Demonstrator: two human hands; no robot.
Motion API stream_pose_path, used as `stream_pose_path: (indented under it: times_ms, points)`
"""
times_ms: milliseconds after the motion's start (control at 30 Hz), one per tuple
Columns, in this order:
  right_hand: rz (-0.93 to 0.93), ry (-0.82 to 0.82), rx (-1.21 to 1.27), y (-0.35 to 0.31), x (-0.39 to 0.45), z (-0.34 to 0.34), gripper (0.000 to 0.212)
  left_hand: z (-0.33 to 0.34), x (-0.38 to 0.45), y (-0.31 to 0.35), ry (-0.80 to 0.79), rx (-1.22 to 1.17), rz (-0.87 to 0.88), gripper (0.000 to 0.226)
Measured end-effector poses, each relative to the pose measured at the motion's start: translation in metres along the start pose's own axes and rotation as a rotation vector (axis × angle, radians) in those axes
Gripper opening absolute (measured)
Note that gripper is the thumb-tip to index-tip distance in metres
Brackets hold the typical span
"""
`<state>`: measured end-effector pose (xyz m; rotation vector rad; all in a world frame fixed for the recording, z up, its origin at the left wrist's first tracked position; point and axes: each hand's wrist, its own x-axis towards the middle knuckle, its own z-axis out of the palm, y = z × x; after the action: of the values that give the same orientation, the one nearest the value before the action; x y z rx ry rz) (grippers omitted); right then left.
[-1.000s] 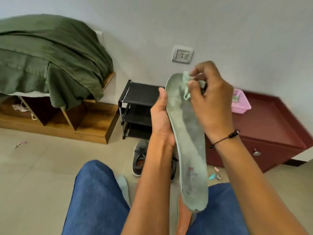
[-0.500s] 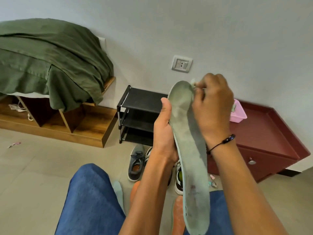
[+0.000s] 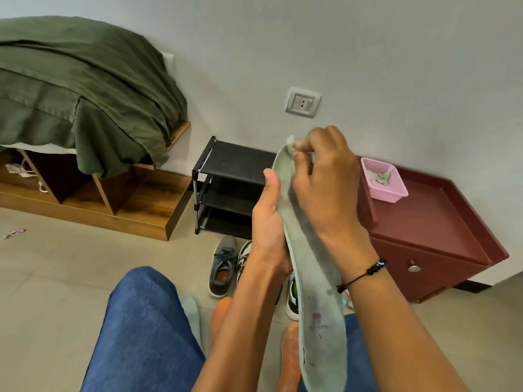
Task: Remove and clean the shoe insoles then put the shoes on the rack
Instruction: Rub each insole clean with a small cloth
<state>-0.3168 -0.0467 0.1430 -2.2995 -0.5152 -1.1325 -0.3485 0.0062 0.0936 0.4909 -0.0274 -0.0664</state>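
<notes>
The left hand (image 3: 267, 224) grips a long pale-green foam insole (image 3: 317, 278); the right hand (image 3: 325, 188) pinches a small pale cloth (image 3: 290, 142) against its toe.

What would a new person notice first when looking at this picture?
First, the long pale green insole held upright in the middle: the left hand grips its edge while the right hand pinches a small cloth at its top. Behind them a black shoe rack stands against the wall, with a grey shoe on the floor before it.
</notes>
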Motion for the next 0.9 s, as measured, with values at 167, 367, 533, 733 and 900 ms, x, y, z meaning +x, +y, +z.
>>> stream_pose_path:
  times_ms: [167, 367, 533, 733, 900]
  points:
    - [0.199, 0.091, 0.091, 0.028, 0.009, -0.018, 0.004, 0.002, -0.003, 0.008, -0.055, 0.004, -0.018, 0.078]
    - [0.045, -0.134, 0.230, -0.024, -0.018, -0.011, 0.004, -0.006, 0.001, 0.005, -0.016, -0.096, 0.033, 0.067]
    - [-0.010, -0.101, 0.196, -0.025, -0.021, 0.002, 0.007, -0.003, 0.000, 0.004, -0.073, -0.005, 0.058, 0.073]
    - [-0.134, -0.014, -0.139, -0.012, -0.013, -0.004, 0.006, 0.002, -0.003, 0.004, 0.129, 0.142, 0.059, 0.059]
    - [0.074, 0.056, -0.193, 0.025, 0.004, -0.013, 0.003, 0.007, -0.006, 0.005, 0.121, 0.215, 0.064, 0.068]
